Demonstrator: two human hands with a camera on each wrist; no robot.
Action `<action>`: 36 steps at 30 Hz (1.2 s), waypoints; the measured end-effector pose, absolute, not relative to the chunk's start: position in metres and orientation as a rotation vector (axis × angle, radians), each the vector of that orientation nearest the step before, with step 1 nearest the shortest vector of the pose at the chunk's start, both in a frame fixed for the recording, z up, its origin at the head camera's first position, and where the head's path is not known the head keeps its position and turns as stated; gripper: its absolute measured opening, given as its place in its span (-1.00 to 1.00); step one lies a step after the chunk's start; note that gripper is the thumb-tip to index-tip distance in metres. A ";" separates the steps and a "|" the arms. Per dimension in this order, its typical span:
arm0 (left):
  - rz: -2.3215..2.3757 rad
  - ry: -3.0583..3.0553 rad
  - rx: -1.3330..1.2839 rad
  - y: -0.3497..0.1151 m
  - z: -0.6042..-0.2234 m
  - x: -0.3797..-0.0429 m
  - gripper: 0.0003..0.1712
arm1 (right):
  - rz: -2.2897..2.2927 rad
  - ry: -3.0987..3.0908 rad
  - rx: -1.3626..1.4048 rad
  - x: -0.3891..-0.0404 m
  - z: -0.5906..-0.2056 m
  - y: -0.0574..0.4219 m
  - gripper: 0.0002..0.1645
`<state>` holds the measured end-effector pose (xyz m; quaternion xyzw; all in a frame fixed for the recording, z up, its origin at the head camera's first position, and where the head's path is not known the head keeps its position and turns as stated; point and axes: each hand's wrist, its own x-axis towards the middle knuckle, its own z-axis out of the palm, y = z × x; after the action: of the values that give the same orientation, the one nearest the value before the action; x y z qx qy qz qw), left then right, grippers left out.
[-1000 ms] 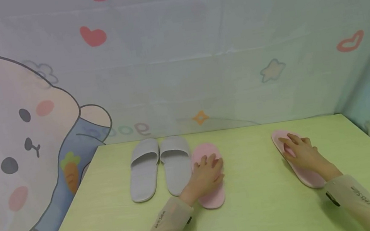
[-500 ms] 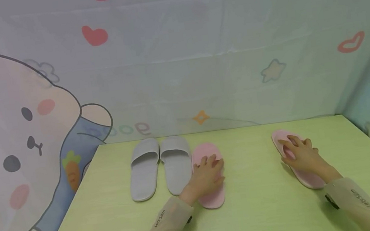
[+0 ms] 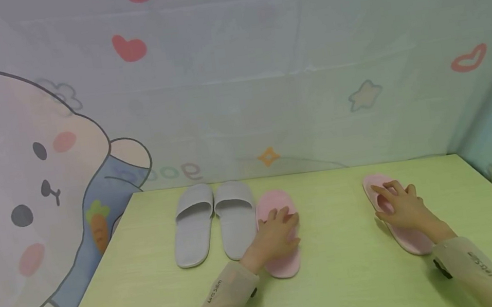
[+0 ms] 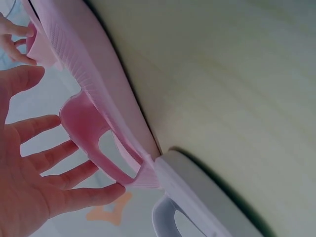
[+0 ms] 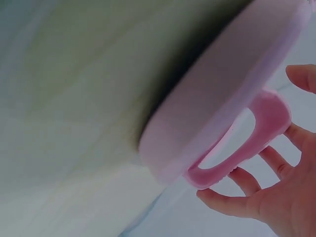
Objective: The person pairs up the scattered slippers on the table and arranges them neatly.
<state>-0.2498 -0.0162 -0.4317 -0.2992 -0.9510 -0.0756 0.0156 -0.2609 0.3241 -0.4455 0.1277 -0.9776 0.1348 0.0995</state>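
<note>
Two pink slippers lie apart on the table. Over the left pink slipper (image 3: 284,268), at the middle of the table, is my left hand (image 3: 270,238). In the left wrist view its spread fingertips touch the slipper's strap (image 4: 81,121), with the thumb held away. On the right side, my right hand (image 3: 405,209) is over the other pink slipper (image 3: 415,244), which lies at a slant. Its fingertips touch that strap (image 5: 274,111) in the right wrist view, and the thumb is clear of it. Each hand partly hides its slipper from the head view.
A pair of light grey slippers stands side by side to the left: one grey slipper (image 3: 193,246) and another grey slipper (image 3: 236,238), close to the left pink one. The pale green table (image 3: 337,276) ends at a cartoon-printed cloth (image 3: 312,87) behind.
</note>
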 end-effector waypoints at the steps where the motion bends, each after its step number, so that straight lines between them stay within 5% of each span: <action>1: -0.236 -2.956 -0.931 -0.016 -0.431 -0.249 -0.37 | 0.405 -2.888 0.380 -0.261 -0.445 0.324 -0.27; 36: -0.219 -2.981 -0.922 -0.014 -0.429 -0.249 -0.34 | 0.434 -2.955 0.498 -0.245 -0.430 0.304 -0.22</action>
<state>-0.2492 -0.0142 -0.4294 -0.2947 -0.9530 -0.0700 0.0070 -0.2455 0.3035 -0.4303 0.1641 -0.9744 0.1429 0.0567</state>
